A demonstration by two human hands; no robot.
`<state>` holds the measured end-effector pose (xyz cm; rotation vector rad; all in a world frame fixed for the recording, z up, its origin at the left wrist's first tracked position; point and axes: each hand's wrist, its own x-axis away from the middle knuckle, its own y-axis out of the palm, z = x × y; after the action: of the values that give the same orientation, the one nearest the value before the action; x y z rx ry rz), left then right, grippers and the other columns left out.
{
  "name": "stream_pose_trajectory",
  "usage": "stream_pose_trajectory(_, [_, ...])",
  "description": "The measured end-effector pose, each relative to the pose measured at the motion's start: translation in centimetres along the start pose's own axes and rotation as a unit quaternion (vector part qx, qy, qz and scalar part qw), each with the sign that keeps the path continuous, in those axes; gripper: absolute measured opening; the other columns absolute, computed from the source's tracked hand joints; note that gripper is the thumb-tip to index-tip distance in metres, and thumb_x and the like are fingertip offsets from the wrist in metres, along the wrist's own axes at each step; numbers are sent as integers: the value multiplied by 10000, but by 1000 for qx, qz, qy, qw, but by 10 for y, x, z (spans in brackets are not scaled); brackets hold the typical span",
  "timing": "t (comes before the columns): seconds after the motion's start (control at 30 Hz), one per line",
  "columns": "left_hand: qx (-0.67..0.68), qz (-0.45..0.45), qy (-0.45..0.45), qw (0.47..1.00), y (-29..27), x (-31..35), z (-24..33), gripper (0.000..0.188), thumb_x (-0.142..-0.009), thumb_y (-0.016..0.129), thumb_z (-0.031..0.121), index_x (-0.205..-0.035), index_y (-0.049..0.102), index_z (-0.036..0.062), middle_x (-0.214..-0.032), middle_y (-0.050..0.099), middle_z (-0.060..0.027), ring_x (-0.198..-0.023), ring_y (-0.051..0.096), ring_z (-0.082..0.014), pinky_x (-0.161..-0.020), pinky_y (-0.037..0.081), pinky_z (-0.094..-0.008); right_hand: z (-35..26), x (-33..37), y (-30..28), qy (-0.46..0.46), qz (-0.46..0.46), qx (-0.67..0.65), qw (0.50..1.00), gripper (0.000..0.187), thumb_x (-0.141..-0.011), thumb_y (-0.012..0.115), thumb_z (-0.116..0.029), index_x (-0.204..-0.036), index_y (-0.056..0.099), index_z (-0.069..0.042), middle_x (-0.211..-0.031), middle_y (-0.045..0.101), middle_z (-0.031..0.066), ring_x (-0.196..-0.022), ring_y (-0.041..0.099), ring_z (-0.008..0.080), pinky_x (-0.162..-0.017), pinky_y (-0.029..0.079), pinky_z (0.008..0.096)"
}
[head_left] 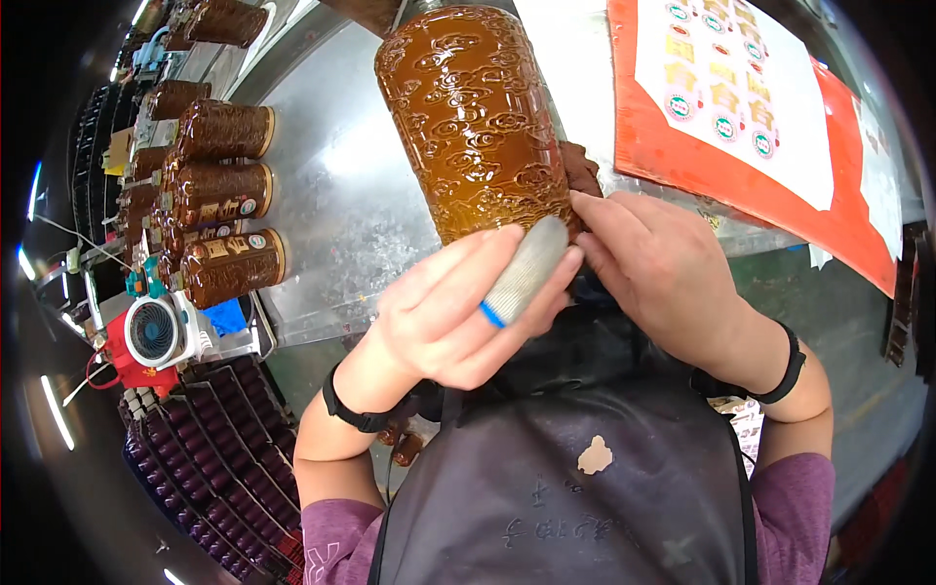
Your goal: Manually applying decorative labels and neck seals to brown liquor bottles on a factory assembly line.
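Observation:
A large amber glass jar (pixel 466 117) with a raised cloud pattern lies on its side on the metal table, its near end toward me. The fingers of my left hand (pixel 453 312) bend over that near end and press on it; one finger wears a ribbed pale finger cot (pixel 526 273) with a blue rim. At the jar's near right edge, my right hand (pixel 663 268) has its thumb and fingertips drawn together; what they pinch, if anything, is hidden. A dark brown cloth (pixel 582 168) lies beside the jar, just beyond my right fingertips.
Several brown patterned jars (pixel 229 190) stand in rows on the left, near a small fan (pixel 154 331). To the right, a white sticker sheet (pixel 760 127) lies on a red sheet (pixel 643 151) at the table edge. Racks of dark rounded items (pixel 195 448) fill the lower left.

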<state>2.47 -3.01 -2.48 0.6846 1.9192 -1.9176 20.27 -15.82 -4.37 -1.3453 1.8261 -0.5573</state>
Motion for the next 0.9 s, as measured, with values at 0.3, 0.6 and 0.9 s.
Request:
stream_pose_trajectory(0.3, [-53, -1, -111, 992, -8, 0, 0, 527, -770, 783, 315, -1211, 694, 41, -1271, 602, -170, -1231, 472, -325, -1004, 466, -415, 15, -7, -40, 281, -34, -189, 940, 239, -951, 621, -152, -1114, 630, 22, -889, 706, 112, -820, 682, 189, -738, 522, 301])
stream_pose_trajectory(0.6, [9, -23, -222, 975, 5, -16, -3, 877, -714, 838, 177, -1474, 430, 18, -1437, 475, -218, -1379, 357, -511, -1118, 351, -534, -15, -10, -28, 166, 18, -319, 933, 305, -881, 686, -52, -1172, 600, -24, -1006, 616, 4, -917, 582, 73, -835, 483, 239])
stream_pose_trajectory(0.9, [8, 15, -235, 972, 10, -12, -4, 855, -705, 847, 201, -1453, 470, 27, -1432, 501, -180, -1378, 384, -478, -1110, 373, -504, -13, -5, -33, 302, 25, -330, 894, 231, -884, 708, -76, -1086, 618, -10, -942, 630, 0, -866, 591, 56, -769, 491, 220])
